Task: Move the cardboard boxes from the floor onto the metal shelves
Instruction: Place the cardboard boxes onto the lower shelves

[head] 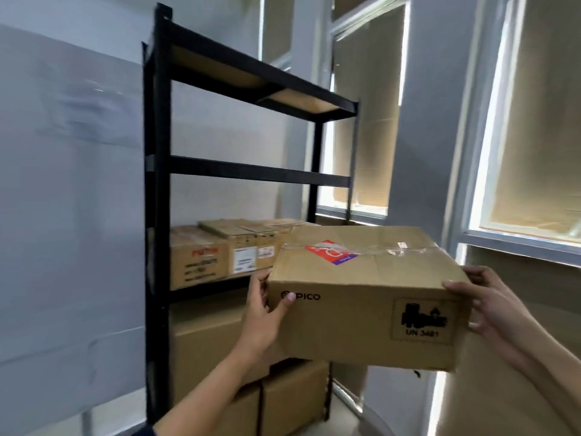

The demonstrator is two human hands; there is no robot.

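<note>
I hold a large brown cardboard box (361,297) in the air in front of the black metal shelving unit (157,184). It carries a PICO print, a UN 3481 battery label and a red sticker under clear tape on top. My left hand (267,306) grips its left front corner and my right hand (490,303) grips its right side. Several smaller cardboard boxes (220,250) stand in a row on a middle shelf. Bigger boxes (204,347) fill the levels below that. The shelf (257,173) above the row and the top shelf (251,80) hold nothing visible.
A whiteboard (69,184) stands left of the shelving. Windows with beige blinds (367,114) are behind and to the right, with a grey wall column (440,121) between them. The held box hides the right end of the middle shelf.
</note>
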